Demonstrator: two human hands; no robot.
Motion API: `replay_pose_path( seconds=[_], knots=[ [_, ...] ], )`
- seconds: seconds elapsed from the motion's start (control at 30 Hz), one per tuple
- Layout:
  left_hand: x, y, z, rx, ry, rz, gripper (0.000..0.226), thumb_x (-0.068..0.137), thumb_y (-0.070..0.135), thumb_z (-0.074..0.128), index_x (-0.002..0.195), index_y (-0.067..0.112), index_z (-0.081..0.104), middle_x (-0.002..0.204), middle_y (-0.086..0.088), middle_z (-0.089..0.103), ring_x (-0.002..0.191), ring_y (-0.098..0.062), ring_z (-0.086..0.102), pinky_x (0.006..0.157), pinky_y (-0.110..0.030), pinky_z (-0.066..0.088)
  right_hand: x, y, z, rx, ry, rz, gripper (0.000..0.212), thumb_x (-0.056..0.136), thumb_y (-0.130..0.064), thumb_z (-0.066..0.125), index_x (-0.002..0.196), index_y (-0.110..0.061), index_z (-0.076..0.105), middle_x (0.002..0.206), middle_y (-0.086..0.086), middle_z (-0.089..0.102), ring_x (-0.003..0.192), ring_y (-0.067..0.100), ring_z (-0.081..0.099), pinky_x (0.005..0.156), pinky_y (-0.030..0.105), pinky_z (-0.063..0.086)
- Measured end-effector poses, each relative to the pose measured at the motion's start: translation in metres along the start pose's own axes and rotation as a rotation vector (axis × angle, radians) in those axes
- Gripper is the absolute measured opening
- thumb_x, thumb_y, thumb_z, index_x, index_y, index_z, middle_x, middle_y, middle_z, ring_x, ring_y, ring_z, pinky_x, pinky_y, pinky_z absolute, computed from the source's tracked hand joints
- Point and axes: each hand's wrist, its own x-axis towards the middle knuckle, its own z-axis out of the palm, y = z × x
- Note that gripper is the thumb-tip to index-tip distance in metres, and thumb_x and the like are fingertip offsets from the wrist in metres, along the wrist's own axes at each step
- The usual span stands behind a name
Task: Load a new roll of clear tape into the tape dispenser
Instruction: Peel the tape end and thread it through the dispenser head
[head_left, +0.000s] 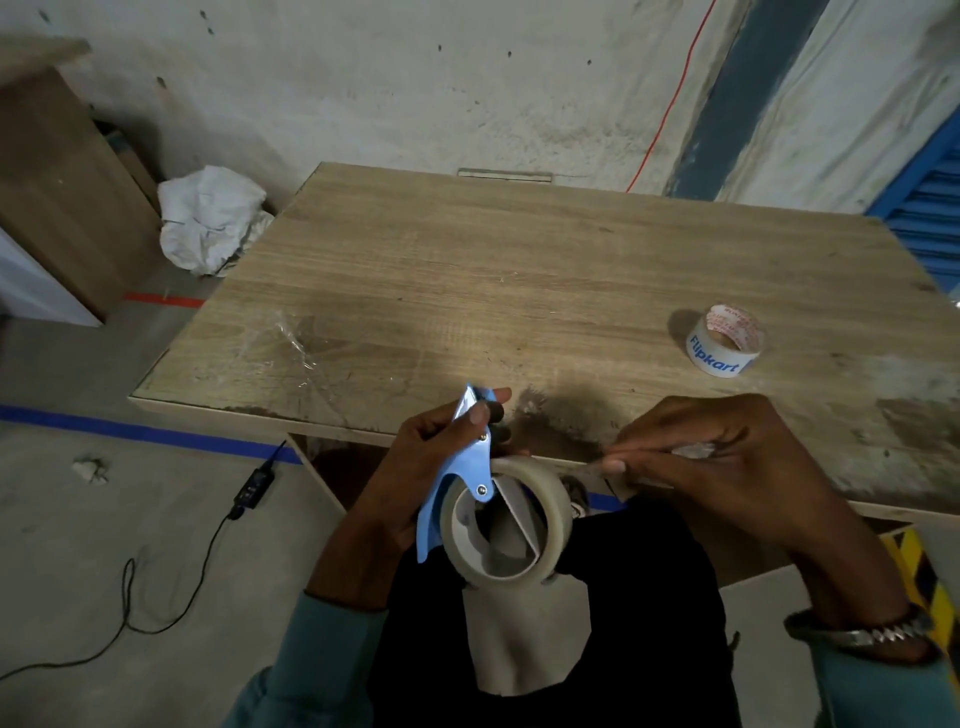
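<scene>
Head view only, so that's all I've got: left hand (441, 441) is wrapped around the blue tape dispenser (457, 483), held up in the air just off the counter's near edge, and the clear tape roll (511, 519) is already sitting in it. Right hand (691, 457) is pinching what looks like the loose tape end (582, 465) between thumb and fingertips, stretched out sideways from the roll right along that near edge. My read is the roll is seated and the job now is feeding the end up to the cutter. The roll looks light and stiff enough on its card core, but the free end is thin, floppy and sticky, so it'll fold onto itself or cling to fingers if it goes slack; I'd grab it by the very tip and keep it taut. I'd keep fingers off the dispenser's metal front end too, probably sharp. No real containers here. A printed Flipkart tape roll (724, 340) sits flat near the counter's (519, 270) right edge, hollow core empty, and a crumpled clear film (296, 343) lies near the left edge.
</scene>
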Motion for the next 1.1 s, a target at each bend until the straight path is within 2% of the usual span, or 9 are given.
replay_pose_path(
  seconds=[0.13, 0.23, 0.5, 0.6, 0.7, 0.8, 0.9, 1.0, 1.1],
  knots=[
    [-0.002, 0.003, 0.007, 0.138, -0.074, 0.004, 0.023, 0.081, 0.037, 0.077, 0.102, 0.036, 0.086, 0.097, -0.014, 0.071, 0.076, -0.014, 0.068, 0.064, -0.021, 0.056, 0.004, 0.005, -0.008, -0.032, 0.009, -0.024, 0.017, 0.080, -0.003, 0.086, 0.096, -0.007, 0.088, 0.100, -0.002, 0.087, 0.095, 0.015, 0.082, 0.088, 0.024, 0.063],
    [-0.003, 0.004, 0.007, 0.159, -0.155, 0.008, 0.025, 0.090, 0.020, 0.068, 0.099, 0.034, 0.086, 0.079, 0.007, 0.078, 0.064, -0.001, 0.070, 0.059, -0.014, 0.054, 0.002, 0.009, -0.010, -0.030, 0.055, -0.018, 0.017, 0.078, -0.006, 0.086, 0.095, -0.008, 0.088, 0.100, -0.002, 0.087, 0.097, 0.016, 0.082, 0.090, 0.025, 0.063],
    [-0.002, -0.008, 0.013, 0.209, -0.279, -0.019, 0.047, 0.078, 0.015, 0.078, 0.125, 0.017, 0.077, 0.118, -0.003, 0.079, 0.082, -0.006, 0.074, 0.071, -0.020, 0.057, -0.002, 0.014, -0.009, 0.034, 0.109, -0.028, 0.018, 0.080, -0.016, 0.084, 0.097, -0.013, 0.087, 0.098, -0.004, 0.087, 0.093, 0.019, 0.084, 0.088, 0.028, 0.065],
    [-0.004, -0.001, 0.006, 0.289, -0.270, -0.010, 0.048, 0.086, 0.007, 0.071, 0.133, 0.006, 0.067, 0.106, 0.011, 0.081, 0.081, -0.004, 0.072, 0.071, -0.019, 0.055, -0.009, 0.015, -0.016, 0.017, 0.166, -0.023, 0.016, 0.080, -0.014, 0.084, 0.096, -0.014, 0.086, 0.097, -0.006, 0.087, 0.090, 0.017, 0.084, 0.086, 0.027, 0.065],
    [-0.006, 0.001, -0.001, 0.294, -0.241, 0.001, 0.052, 0.084, 0.004, 0.064, 0.136, -0.004, 0.063, 0.134, 0.000, 0.074, 0.099, -0.015, 0.073, 0.074, -0.023, 0.057, -0.012, 0.015, -0.022, -0.011, 0.220, -0.044, 0.016, 0.079, -0.009, 0.085, 0.094, -0.013, 0.086, 0.095, -0.007, 0.087, 0.087, 0.016, 0.084, 0.085, 0.026, 0.065],
    [-0.008, -0.001, 0.002, 0.258, -0.293, -0.008, 0.053, 0.089, 0.000, 0.061, 0.141, -0.006, 0.057, 0.128, -0.006, 0.063, 0.081, 0.000, 0.074, 0.069, -0.016, 0.056, -0.012, 0.014, -0.016, 0.000, 0.218, -0.036, 0.016, 0.079, -0.006, 0.085, 0.094, -0.007, 0.086, 0.094, -0.003, 0.087, 0.087, 0.018, 0.084, 0.085, 0.027, 0.065],
    [-0.008, -0.006, 0.001, 0.136, -0.237, -0.026, 0.034, 0.090, 0.002, 0.068, 0.112, 0.023, 0.084, 0.103, 0.004, 0.084, 0.081, -0.003, 0.078, 0.068, -0.018, 0.059, -0.011, 0.012, -0.016, 0.018, 0.248, -0.036, 0.016, 0.080, -0.009, 0.083, 0.095, -0.007, 0.085, 0.094, -0.001, 0.087, 0.088, 0.019, 0.084, 0.086, 0.029, 0.066],
    [-0.010, -0.005, 0.003, 0.051, -0.171, -0.020, 0.007, 0.075, 0.039, 0.084, 0.074, 0.045, 0.085, 0.072, 0.018, 0.079, 0.065, 0.003, 0.075, 0.057, -0.013, 0.057, -0.012, 0.009, -0.020, 0.054, 0.253, -0.031, 0.016, 0.081, -0.008, 0.083, 0.096, -0.004, 0.085, 0.095, 0.001, 0.087, 0.089, 0.022, 0.084, 0.087, 0.033, 0.066],
    [-0.007, -0.009, 0.001, 0.014, -0.154, -0.027, 0.037, 0.042, 0.065, 0.097, 0.068, 0.042, 0.084, 0.061, 0.012, 0.075, 0.054, 0.002, 0.070, 0.053, -0.015, 0.055, -0.010, 0.007, -0.017, 0.104, 0.228, -0.044, 0.014, 0.081, -0.001, 0.083, 0.096, -0.001, 0.084, 0.097, 0.005, 0.087, 0.091, 0.026, 0.084, 0.087, 0.035, 0.067]
  ],
)
